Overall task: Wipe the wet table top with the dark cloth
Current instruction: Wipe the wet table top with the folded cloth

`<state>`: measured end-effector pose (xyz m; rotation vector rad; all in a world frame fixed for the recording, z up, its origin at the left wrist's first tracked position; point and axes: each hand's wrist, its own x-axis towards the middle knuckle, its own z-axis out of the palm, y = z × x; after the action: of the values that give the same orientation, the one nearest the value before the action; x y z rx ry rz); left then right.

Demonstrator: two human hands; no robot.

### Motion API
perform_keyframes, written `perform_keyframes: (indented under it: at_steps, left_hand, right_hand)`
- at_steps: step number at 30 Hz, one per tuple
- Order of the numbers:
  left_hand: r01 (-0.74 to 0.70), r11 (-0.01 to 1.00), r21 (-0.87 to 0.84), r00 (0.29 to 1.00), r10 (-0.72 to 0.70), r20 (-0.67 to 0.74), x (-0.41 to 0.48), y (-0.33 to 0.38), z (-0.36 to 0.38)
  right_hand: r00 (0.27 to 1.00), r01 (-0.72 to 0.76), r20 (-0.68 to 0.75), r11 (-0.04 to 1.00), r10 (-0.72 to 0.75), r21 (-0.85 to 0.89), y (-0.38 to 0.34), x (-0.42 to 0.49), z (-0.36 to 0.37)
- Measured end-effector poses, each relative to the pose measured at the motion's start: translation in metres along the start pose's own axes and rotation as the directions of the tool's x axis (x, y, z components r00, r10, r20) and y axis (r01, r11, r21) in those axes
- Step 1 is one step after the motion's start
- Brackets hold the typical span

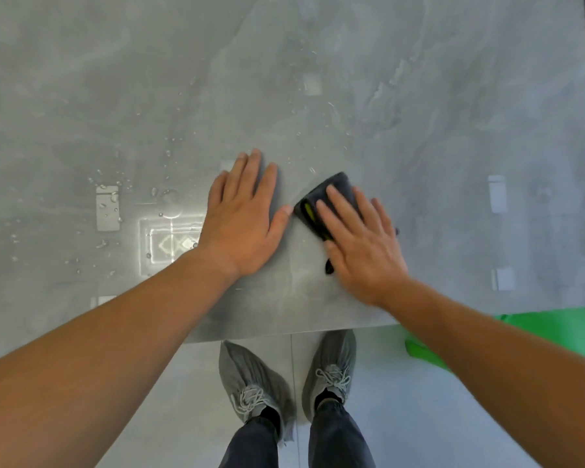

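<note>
Grey table (419, 130) glistens with droplets; left hand (244, 214) lies flat, empty, right hand (358, 241) presses the cloth (331, 187) flat; likely it misses the far puddles

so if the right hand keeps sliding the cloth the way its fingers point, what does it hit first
The right hand points up and left across the table. The left hand sits just off that line, so the cloth would probably first meet the water drops just ahead, though the left fingertips are close.
</note>
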<state>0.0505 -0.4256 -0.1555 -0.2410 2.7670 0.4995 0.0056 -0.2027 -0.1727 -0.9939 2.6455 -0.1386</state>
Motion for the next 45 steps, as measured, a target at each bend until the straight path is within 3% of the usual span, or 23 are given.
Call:
perform_keyframes:
  at_steps: [2, 4, 6, 8, 11, 14, 20, 22, 26, 29, 30, 33, 35, 36, 38, 41, 43, 45]
  left_hand:
    - [-0.022, 1.0, 0.016, 1.0, 0.022, 0.022, 0.003, -0.003, 0.001]
    - [-0.031, 0.999, 0.034, 1.0, 0.03, 0.004, 0.004, -0.005, 0.003]
    - [-0.026, 0.999, 0.039, 1.0, 0.026, -0.015, 0.005, -0.007, 0.004]
    - [-0.01, 0.999, 0.038, 1.0, 0.011, -0.01, 0.005, -0.004, 0.005]
    - [0.009, 0.999, 0.031, 1.0, -0.009, -0.018, 0.008, 0.002, 0.0]
    - [0.009, 1.0, 0.009, 0.998, -0.009, -0.068, 0.015, 0.002, -0.007]
    - [-0.013, 0.999, -0.031, 0.995, 0.01, -0.095, 0.042, -0.003, -0.017]
    - [0.017, 0.999, -0.036, 0.993, -0.021, -0.115, 0.058, -0.007, -0.024]
    - [0.065, 0.998, -0.025, 0.996, -0.066, -0.056, 0.081, 0.002, -0.033]
    - [0.098, 0.995, -0.021, 0.995, -0.098, -0.03, 0.097, 0.007, -0.038]
    - [0.109, 0.994, -0.014, 0.994, -0.109, -0.022, 0.1, 0.009, -0.039]
    - [0.141, 0.99, -0.004, 0.99, -0.141, -0.018, 0.104, 0.013, -0.039]
    - [0.161, 0.986, -0.034, 0.987, -0.162, -0.009, 0.105, 0.014, -0.04]
    - [0.168, 0.984, -0.056, 0.986, -0.169, 0.001, 0.105, 0.014, -0.041]
    - [0.179, 0.98, -0.086, 0.984, -0.178, 0.019, 0.105, 0.015, -0.046]
    - [0.187, 0.978, -0.088, 0.982, -0.185, 0.039, 0.107, 0.015, -0.056]
    - [0.18, 0.981, -0.069, 0.983, -0.178, 0.035, 0.109, 0.015, -0.06]
    - [0.152, 0.988, -0.026, 0.988, -0.151, 0.028, 0.114, 0.014, -0.061]
  right_hand:
    - [0.988, -0.146, -0.038, 0.988, 0.148, 0.046, 0.025, 0.032, -0.014]
    - [0.932, -0.343, -0.073, 0.93, 0.355, 0.135, 0.039, 0.066, -0.027]
    - [0.887, -0.435, -0.095, 0.887, 0.452, 0.157, 0.031, 0.083, -0.028]
    - [0.908, -0.398, -0.086, 0.908, 0.41, 0.131, 0.015, 0.073, -0.023]
    - [0.982, -0.189, -0.009, 0.981, 0.189, 0.033, 0.001, 0.033, -0.015]
    - [0.997, -0.065, 0.047, 0.998, 0.064, 0.013, 0.023, 0.036, -0.022]
    - [0.915, -0.39, -0.054, 0.91, 0.401, 0.14, 0.05, 0.11, -0.043]
    - [0.921, -0.371, -0.068, 0.917, 0.384, 0.151, 0.036, 0.118, -0.041]
    - [0.999, -0.038, -0.005, 0.999, 0.038, 0.02, 0.02, 0.069, -0.027]
    - [0.99, 0.134, 0.053, 0.991, -0.133, -0.024, 0.057, 0.083, -0.036]
    - [0.995, 0.093, 0.034, 0.995, -0.092, -0.023, 0.069, 0.098, -0.042]
    - [0.971, -0.232, -0.037, 0.965, 0.238, 0.12, 0.087, 0.146, -0.059]
    - [0.94, -0.326, -0.052, 0.933, 0.337, 0.153, 0.073, 0.158, -0.058]
    - [0.949, -0.298, -0.065, 0.945, 0.309, 0.137, 0.063, 0.154, -0.056]
    - [0.994, -0.102, -0.042, 0.993, 0.105, 0.059, 0.05, 0.13, -0.049]
    - [0.979, 0.195, 0.066, 0.98, -0.192, -0.038, 0.06, 0.101, -0.044]
    - [0.971, 0.23, 0.079, 0.972, -0.226, -0.051, 0.08, 0.116, -0.051]
    - [0.993, 0.119, 0.024, 0.992, -0.118, -0.047, 0.096, 0.148, -0.061]
